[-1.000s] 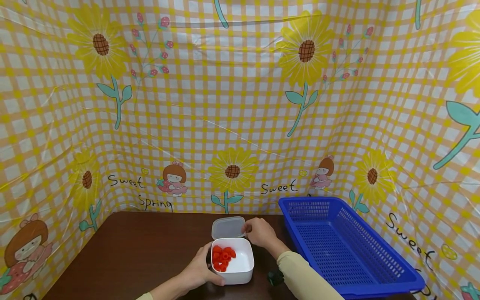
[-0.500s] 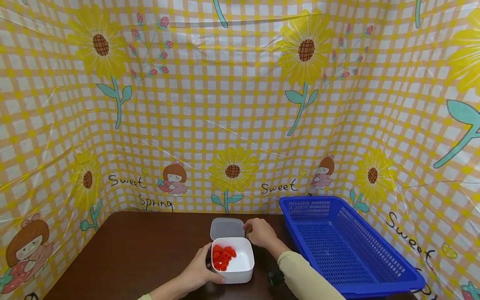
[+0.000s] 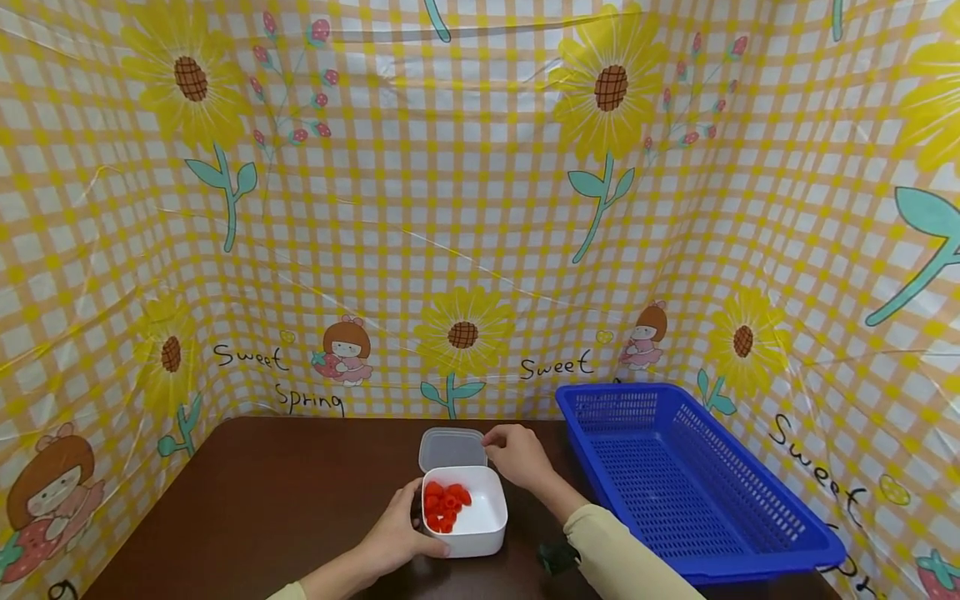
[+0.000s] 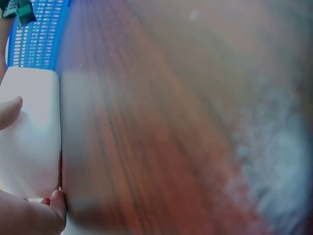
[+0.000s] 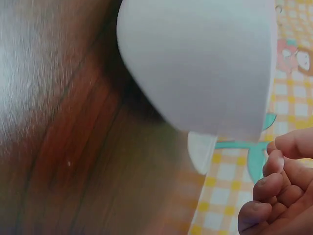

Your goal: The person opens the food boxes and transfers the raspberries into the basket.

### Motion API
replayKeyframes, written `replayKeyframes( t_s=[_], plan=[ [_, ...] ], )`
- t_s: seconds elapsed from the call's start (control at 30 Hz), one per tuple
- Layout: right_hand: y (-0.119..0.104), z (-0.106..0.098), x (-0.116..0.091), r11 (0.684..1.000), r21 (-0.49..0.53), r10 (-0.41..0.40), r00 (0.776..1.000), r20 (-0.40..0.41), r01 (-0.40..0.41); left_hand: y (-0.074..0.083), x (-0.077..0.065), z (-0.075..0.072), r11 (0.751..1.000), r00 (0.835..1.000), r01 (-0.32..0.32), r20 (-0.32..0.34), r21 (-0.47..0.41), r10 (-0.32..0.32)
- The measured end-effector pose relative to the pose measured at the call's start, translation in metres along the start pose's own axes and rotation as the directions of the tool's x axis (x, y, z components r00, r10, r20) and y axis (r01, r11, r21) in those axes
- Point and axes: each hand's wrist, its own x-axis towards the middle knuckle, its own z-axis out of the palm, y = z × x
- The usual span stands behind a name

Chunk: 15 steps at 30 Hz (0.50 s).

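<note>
My left hand [image 3: 393, 533] grips the white square container [image 3: 471, 543] from its left side, thumb along the front wall. Red raspberries [image 3: 447, 504] fill the left part inside; the right part shows bare white floor. Behind the container lies a translucent lid [image 3: 452, 450], its front edge hidden by the container's back rim. The right hand [image 3: 519, 457] is at the lid's right edge, fingertips overlapping its corner in the head view. From the right wrist, the curled fingers [image 5: 263, 187] appear apart from the lid [image 5: 200, 152], with nothing held between them.
A large blue perforated basket [image 3: 675, 492] stands to the right, beside the right forearm. A dark green object [image 3: 557, 557] sits by the right sleeve. Checked, flower-printed sheeting [image 3: 450, 208] walls in the dark brown table [image 3: 285, 483] at the back and sides.
The lid, tilted and held at its right edge a second ago, now lies flatter behind the container. My right fingers have let go of it. The left hand keeps its grip.
</note>
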Motion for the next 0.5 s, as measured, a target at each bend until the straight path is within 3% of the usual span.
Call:
replayKeyframes(
  t_s=[0.5],
  plan=[
    [-0.021,0.001,-0.024,0.977,0.208,0.039,0.999,0.021,-0.043,-0.001,-0.010,-0.002,0.999,0.999,0.021,-0.048,-0.039,-0.023]
  ],
)
